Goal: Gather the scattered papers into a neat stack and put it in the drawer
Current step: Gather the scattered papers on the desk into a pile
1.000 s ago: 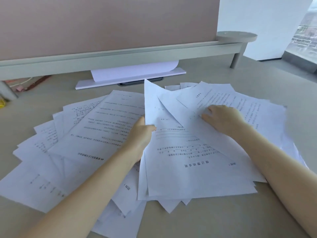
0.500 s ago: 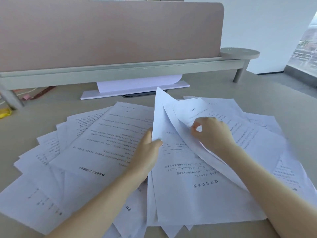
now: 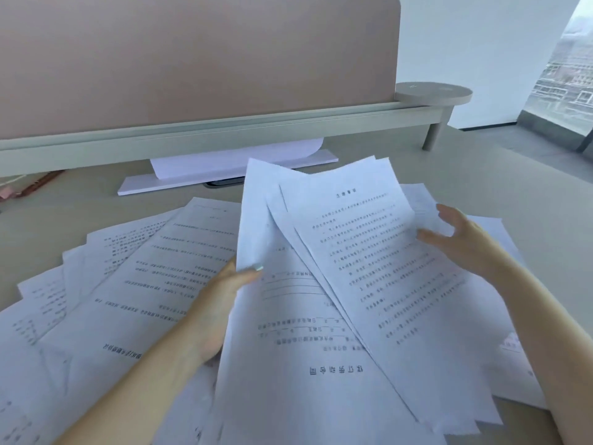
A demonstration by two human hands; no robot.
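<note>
Several printed white sheets form a fanned bundle (image 3: 359,284) tilted up off the desk in the middle. My left hand (image 3: 221,297) grips the bundle's left edge, thumb on top and fingers underneath. My right hand (image 3: 462,242) touches the right edge of the top sheet with its fingers spread; whether it grips is unclear. More scattered papers (image 3: 128,284) lie flat and overlapping on the left of the desk, and others (image 3: 513,354) lie under the bundle at the right. No drawer shows in this view.
A pink partition panel (image 3: 192,59) on a grey rail (image 3: 224,136) closes the back of the beige desk (image 3: 481,175). A white slab with a curled sheet (image 3: 224,171) lies under the rail. A round grey shelf (image 3: 433,93) stands at the rail's right end. Window at far right.
Both hands have lifted the middle sheets from flat on the desk into a raised fan. My right hand slid from on top of the sheets to their right edge.
</note>
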